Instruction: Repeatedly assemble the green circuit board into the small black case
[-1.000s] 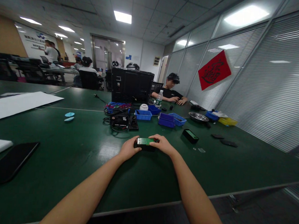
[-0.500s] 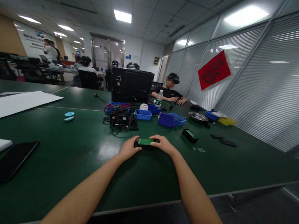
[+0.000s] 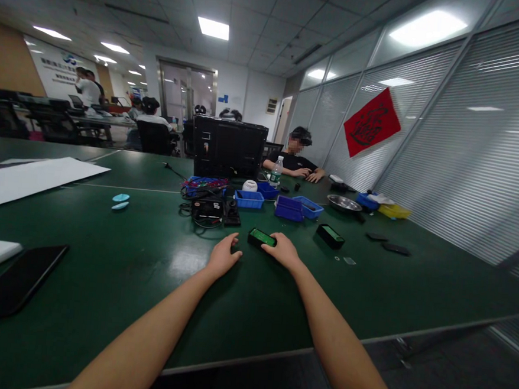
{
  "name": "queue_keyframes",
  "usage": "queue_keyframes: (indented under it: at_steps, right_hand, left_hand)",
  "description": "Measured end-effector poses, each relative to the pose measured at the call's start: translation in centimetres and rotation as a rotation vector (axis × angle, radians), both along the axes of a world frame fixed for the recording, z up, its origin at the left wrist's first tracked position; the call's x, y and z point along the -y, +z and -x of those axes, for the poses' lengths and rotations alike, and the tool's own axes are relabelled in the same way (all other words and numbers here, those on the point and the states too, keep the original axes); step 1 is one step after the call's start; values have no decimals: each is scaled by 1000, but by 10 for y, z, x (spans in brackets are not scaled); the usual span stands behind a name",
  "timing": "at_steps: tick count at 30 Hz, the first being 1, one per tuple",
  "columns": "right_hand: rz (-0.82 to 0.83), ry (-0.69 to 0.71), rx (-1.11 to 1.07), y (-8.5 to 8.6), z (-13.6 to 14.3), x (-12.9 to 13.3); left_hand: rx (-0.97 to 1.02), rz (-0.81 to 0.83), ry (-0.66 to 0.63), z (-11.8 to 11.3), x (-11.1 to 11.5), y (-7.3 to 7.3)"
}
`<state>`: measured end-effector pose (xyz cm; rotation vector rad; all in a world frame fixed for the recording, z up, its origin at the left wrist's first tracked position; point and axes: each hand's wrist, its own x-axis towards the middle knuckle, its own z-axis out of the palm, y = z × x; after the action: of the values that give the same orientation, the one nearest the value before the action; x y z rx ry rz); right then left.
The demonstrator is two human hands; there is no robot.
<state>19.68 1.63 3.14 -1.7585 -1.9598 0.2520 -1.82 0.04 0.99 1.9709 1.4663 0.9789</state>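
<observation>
A black box with a green circuit board on top (image 3: pixel 262 238) rests on the dark green table (image 3: pixel 145 305), turned at a slight angle. My right hand (image 3: pixel 284 251) grips its right end between thumb and fingers. To the left of the box, my left hand (image 3: pixel 225 256) is apart from it, thumb and fingers spread with nothing between them. A second black box with a green top (image 3: pixel 330 236) lies further right, near a small clear piece (image 3: pixel 349 260).
Behind the hands are a black device with cables (image 3: pixel 208 209), a blue tray (image 3: pixel 248 199), a purple-blue bin (image 3: pixel 289 209), a bottle (image 3: pixel 276 171) and a monitor (image 3: pixel 229 148). A metal bowl (image 3: pixel 344 204) is at right. Across the table sits a person (image 3: pixel 295 161).
My left hand has let go of the box and moved slightly left. The box has turned at an angle and shifted a little right and away, with my right hand still on it.
</observation>
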Motion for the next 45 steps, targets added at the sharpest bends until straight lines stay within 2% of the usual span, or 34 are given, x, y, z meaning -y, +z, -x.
queue_keyframes:
  at_steps: [3,8,13,16,21,25,28,33,35,39,45]
  right_hand:
    - [21,-110,-9,-2,-5,-4]
    - [76,-76,-23,-4,1,-5]
    - [118,-121,42,0,16,0]
    - [91,-86,57,3,30,8]
    - [19,55,162,0,54,21]
    - [22,62,139,-4,57,20]
    - [34,-30,59,-4,44,10]
    - [62,-343,42,-1,2,-5]
    - [89,-417,35,1,-12,-9]
    - [144,-447,30,0,-23,-11]
    - [64,-457,164,1,-9,-7]
  left_hand:
    - [-11,-1,-2,0,0,-1]
    - [-11,-16,-11,0,0,-1]
    - [-19,-20,-10,0,-1,-3]
    - [-18,-31,-5,0,-2,-4]
    - [-22,-57,4,0,-4,-5]
    - [-13,-60,-3,0,-3,-5]
    - [-12,-38,-6,1,-3,-4]
    - [-22,-46,-10,1,-4,-7]
    - [-20,-45,-14,1,-4,-7]
    - [-11,-33,-19,1,-4,-8]
    - [-13,-32,-15,1,-4,-8]
